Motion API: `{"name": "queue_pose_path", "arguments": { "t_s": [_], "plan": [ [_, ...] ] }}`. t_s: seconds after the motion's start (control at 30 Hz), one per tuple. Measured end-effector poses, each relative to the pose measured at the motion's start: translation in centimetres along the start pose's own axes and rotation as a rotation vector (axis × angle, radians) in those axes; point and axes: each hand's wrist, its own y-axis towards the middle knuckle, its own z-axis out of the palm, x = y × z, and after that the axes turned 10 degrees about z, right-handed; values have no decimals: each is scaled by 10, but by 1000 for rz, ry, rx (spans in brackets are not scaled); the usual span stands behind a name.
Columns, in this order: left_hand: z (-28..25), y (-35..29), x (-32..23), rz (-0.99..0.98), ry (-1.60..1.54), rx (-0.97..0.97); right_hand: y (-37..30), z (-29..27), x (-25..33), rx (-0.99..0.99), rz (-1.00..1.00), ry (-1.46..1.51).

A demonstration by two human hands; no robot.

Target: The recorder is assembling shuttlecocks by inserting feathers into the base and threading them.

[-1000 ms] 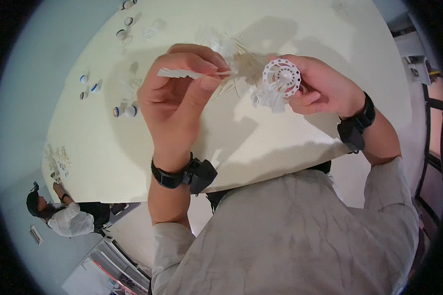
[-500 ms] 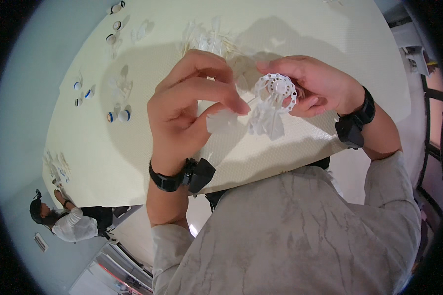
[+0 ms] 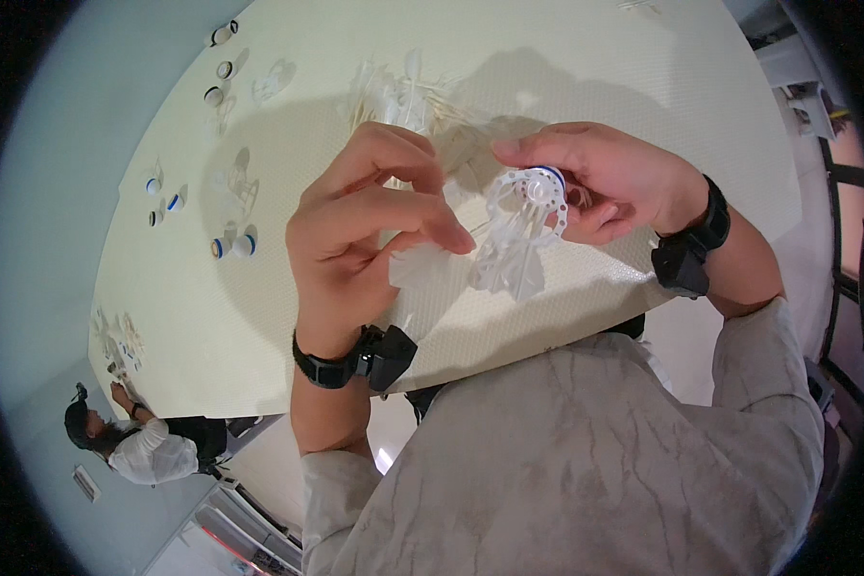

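Observation:
My right hand [image 3: 614, 182] grips a round white ring with holes [image 3: 498, 197], and a blue-banded shuttlecock base [image 3: 548, 173] shows at its upper edge. Several white feathers [image 3: 512, 272] hang down from the ring toward my left hand. Between thumb and index finger, my left hand [image 3: 355, 226] pinches a single white feather [image 3: 419, 276]. Its quill points toward the ring; whether it touches cannot be made out. Just beyond both hands a pile of loose white feathers [image 3: 408, 101] lies on the table.
Shuttlecock bases [image 3: 245, 246] stand in small groups on the left of the pale table [image 3: 259, 336]. Feather pieces [image 3: 243, 182] lie near them. At the far left another person [image 3: 154, 451] works at the table's edge. The near table edge runs just in front of my body.
Both hands have come slightly nearer to me. The ring in my right hand has tilted, bringing the blue band of the base into sight. My left hand keeps its pinch on the feather.

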Motion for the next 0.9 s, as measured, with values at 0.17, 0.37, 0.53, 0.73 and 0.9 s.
{"name": "queue_pose_path", "arguments": {
  "t_s": [0.17, 0.37, 0.53, 0.73, 0.9],
  "plan": [
    [2, 3, 0, 34, 1, 3, 2, -7, -5, 33, -7, 13],
    [4, 4, -3, 89, 60, 2, -1, -2, -3, 38, 55, 62],
    [7, 2, 2, 134, 92, 0, -3, 0, -4, 59, 21, 57],
    [15, 4, -4, 140, 164, -44, -5, 5, -2, -118, 53, 78],
    [1, -6, -18, -139, 1, -217, -3, -1, -4, -157, -14, 84]
  ]
}}
